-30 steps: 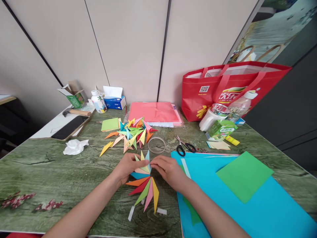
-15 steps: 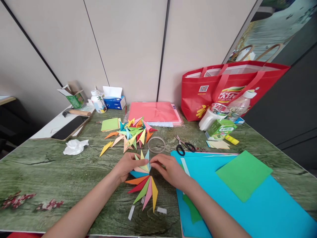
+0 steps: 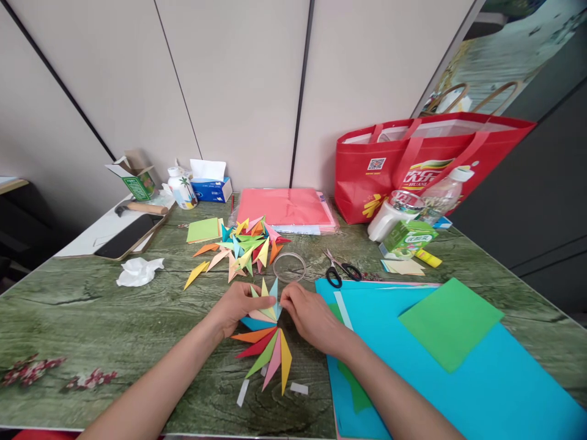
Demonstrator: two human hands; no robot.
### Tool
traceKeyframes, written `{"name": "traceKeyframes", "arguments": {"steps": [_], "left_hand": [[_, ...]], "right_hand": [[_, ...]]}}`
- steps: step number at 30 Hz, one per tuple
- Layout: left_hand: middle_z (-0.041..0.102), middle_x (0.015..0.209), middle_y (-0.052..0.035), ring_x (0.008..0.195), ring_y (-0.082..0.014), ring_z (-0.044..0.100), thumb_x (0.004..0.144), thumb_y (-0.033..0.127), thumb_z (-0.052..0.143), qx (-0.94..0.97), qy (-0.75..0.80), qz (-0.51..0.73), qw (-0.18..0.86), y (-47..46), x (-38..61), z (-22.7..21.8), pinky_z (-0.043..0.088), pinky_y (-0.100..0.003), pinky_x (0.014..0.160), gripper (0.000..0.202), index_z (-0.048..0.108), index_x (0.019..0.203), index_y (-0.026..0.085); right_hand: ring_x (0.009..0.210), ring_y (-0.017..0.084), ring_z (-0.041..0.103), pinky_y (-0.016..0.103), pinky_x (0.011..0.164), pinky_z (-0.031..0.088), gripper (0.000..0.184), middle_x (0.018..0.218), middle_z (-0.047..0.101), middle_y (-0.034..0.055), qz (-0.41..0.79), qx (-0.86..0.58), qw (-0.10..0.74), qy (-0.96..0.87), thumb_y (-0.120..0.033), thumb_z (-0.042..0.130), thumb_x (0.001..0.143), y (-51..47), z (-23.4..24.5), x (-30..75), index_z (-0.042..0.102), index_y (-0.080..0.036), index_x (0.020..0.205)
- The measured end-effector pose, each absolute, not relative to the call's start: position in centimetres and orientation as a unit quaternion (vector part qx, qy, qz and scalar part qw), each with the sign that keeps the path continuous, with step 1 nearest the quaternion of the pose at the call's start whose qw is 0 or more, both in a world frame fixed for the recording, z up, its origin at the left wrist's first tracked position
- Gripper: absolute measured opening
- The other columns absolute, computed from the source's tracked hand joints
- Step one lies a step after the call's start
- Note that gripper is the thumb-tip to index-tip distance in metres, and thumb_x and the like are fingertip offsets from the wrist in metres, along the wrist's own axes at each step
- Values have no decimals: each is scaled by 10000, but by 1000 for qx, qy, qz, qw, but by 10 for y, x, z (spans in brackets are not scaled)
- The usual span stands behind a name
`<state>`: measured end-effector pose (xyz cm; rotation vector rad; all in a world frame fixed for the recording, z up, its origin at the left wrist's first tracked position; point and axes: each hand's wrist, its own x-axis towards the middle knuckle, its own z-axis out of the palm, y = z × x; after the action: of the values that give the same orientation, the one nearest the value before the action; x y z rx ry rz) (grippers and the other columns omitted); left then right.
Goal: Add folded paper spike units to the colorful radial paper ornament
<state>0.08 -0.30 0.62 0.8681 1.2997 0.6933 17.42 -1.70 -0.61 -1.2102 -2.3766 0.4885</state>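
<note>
So far, paper fan (image 3: 260, 335): partway round
Left hand (image 3: 237, 305): pinching fan
Right hand (image 3: 309, 315): pinched closed, contents unclear
Loose points (image 3: 247, 245): unattached, nearer desk's (image 3: 68, 324) back edge

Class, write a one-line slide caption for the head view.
The left hand holds a multicoloured paper fan, the right hand at its edge; scissors lie beyond.

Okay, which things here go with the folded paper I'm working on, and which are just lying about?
Probably part of the job:
paper fan in your left hand
pile of folded pieces
white strips
perhaps the scissors

Apparently just lying about:
hammer
phone
crumpled tissue
tissue box
red bag
</note>
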Motion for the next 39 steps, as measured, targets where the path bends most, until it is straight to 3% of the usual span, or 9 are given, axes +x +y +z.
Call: {"name": "traceKeyframes", "arguments": {"steps": [7, 11, 14, 20, 25, 29, 33, 39], "left_hand": [[596, 466, -2, 390, -68, 486, 456, 334, 800, 385, 574, 304, 656, -2, -2, 4, 336, -172, 393, 332, 586, 567, 105], [594, 462, 3, 389, -67, 486, 444, 327, 805, 377, 565, 317, 662, -2, -2, 4, 337, -170, 393, 330, 589, 564, 107], [597, 462, 2, 392, -68, 490, 433, 317, 809, 372, 564, 321, 663, -2, -1, 5, 342, -171, 397, 328, 589, 558, 108], [580, 451, 12, 385, -62, 470, 442, 312, 805, 380, 558, 326, 662, -3, -2, 8, 327, -171, 393, 312, 589, 545, 112], [558, 433, 25, 379, -61, 461, 409, 278, 816, 379, 555, 356, 649, -1, -5, 11, 320, -173, 389, 304, 586, 522, 114], [550, 433, 27, 371, -64, 461, 398, 266, 819, 372, 548, 365, 654, 1, -8, 10, 328, -183, 389, 308, 572, 501, 113], [555, 428, 33, 365, -66, 469, 425, 275, 813, 368, 549, 368, 654, 4, -11, 7, 336, -180, 383, 306, 566, 522, 123], [568, 420, 29, 375, -73, 495, 429, 258, 814, 366, 547, 375, 653, 7, -15, 5, 361, -182, 393, 294, 582, 542, 118]], "right_hand": [[617, 148, 516, 239, 551, 347, 194, 692, 550, 19, 269, -489, 268, -785, -234, 321, 919, -14, -8, 175, 468, -182, 805], [665, 142, 530, 230, 571, 367, 162, 754, 586, 23, 302, -453, 312, -778, -323, 435, 881, -14, -8, 175, 519, -185, 863], [656, 134, 522, 223, 569, 362, 143, 728, 583, 18, 289, -438, 334, -783, -285, 471, 861, -13, -10, 174, 538, -178, 794], [539, 118, 498, 209, 483, 330, 194, 592, 558, -3, 302, -472, 331, -759, -241, 451, 845, -12, -15, 171, 518, -173, 676], [458, 122, 520, 218, 449, 376, 204, 507, 556, -7, 360, -498, 318, -722, -247, 453, 816, -8, -24, 173, 515, -179, 634], [502, 151, 582, 257, 473, 469, 140, 565, 591, 6, 468, -492, 383, -627, -320, 532, 764, -2, -34, 173, 520, -190, 713], [542, 135, 587, 275, 541, 499, 233, 671, 614, 15, 516, -464, 457, -557, -397, 603, 712, 2, -30, 175, 542, -181, 775], [343, 80, 461, 191, 380, 342, 314, 421, 540, -33, 656, -341, 361, -568, -445, 512, 800, -6, -14, 182, 593, -150, 728]]}}
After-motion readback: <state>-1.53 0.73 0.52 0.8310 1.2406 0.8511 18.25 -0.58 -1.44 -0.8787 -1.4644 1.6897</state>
